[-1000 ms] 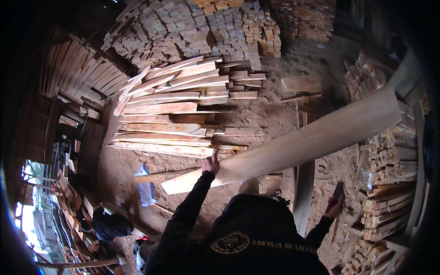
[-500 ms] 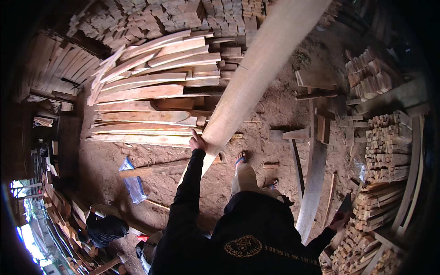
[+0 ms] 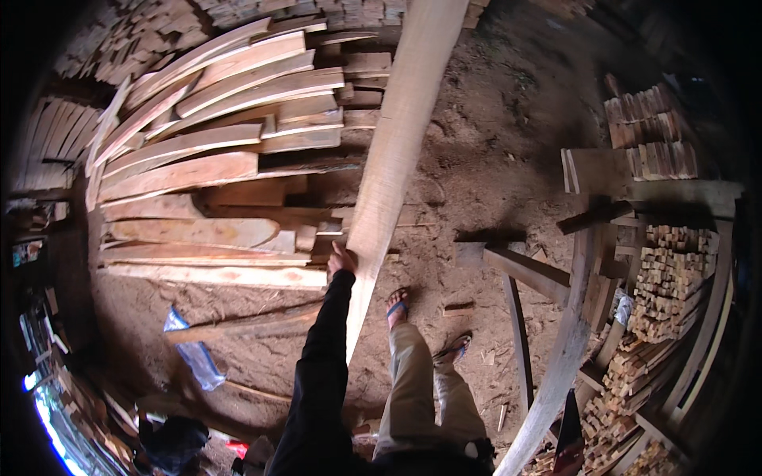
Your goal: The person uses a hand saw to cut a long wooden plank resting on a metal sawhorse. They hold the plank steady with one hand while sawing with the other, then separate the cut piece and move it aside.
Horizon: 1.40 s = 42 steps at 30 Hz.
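A long pale plank (image 3: 389, 159) stretches from beside my left leg up past the top edge of the view. My left hand (image 3: 341, 260) is closed on its left edge, with part of the fingers hidden. At the lower right, my right hand (image 3: 568, 460) shows only in part and dimly. It grips a dark, flat, pointed blade-like tool (image 3: 570, 424), whose exact kind I cannot make out. Left of the plank lies a wide stack of rough-cut boards (image 3: 214, 166) on the dirt floor.
A wooden trestle with a long weathered beam (image 3: 548, 381) stands on my right. Beyond it are bundled wood strips (image 3: 671, 278). A blue-and-clear plastic bag (image 3: 194, 353) and a loose board (image 3: 254, 324) lie at left. Another person (image 3: 175, 444) is low at the bottom left.
The plank has swung to a steeper angle, its far end shifting left, with my left hand still on it. My right hand and the dark tool have dropped lower. My view has shifted.
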Available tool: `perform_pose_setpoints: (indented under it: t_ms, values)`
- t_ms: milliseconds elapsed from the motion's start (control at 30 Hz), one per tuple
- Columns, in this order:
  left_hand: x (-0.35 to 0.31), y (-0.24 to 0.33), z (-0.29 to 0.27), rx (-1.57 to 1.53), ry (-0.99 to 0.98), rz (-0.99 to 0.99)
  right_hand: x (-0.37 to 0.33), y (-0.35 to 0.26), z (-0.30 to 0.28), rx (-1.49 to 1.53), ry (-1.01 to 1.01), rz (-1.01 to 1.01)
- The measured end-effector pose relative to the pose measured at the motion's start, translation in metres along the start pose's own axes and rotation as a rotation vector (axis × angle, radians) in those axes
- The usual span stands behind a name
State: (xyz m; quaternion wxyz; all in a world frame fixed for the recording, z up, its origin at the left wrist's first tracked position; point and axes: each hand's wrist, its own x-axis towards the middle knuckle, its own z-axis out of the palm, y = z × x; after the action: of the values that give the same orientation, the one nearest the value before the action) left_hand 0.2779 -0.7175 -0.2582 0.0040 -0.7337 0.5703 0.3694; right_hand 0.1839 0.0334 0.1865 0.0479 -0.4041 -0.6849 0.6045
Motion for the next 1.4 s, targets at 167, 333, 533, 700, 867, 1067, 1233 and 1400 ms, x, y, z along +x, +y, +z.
perform_pose_setpoints:
  t_ms: [167, 333, 533, 700, 867, 1067, 1233, 1400]
  values:
    - [0.055, 0.040, 0.062, 0.067, 0.002, -0.022, -0.019, 0.013, 0.004, -0.095, 0.053, 0.044]
    - [0.121, 0.051, 0.080, 0.272, -0.194, 0.357, -0.024, 0.010, 0.051, -0.130, 0.062, 0.061]
    - [0.034, 0.000, 0.117, 0.463, -0.571, 0.533, -0.006, 0.023, 0.058, -0.081, -0.016, 0.092]
    - [-0.106, -0.092, 0.070, 0.571, -0.923, 0.508, -0.041, 0.026, 0.053, 0.003, 0.150, 0.023]
    - [-0.206, -0.108, -0.006, 0.421, -1.107, 0.275, -0.001, 0.083, -0.051, -0.313, 0.070, -0.335]
    - [-0.233, -0.076, -0.084, -0.113, -1.101, -0.351, -0.122, 0.062, 0.047, -1.063, -0.063, -0.945]
    - [-0.226, -0.039, -0.100, -0.502, -0.989, -0.729, -0.132, 0.072, 0.049, -1.021, -0.046, -0.748]
    - [-0.061, 0.108, -0.138, -1.078, -1.022, 0.142, -0.087, 0.136, 0.083, -0.895, 0.111, -0.888]
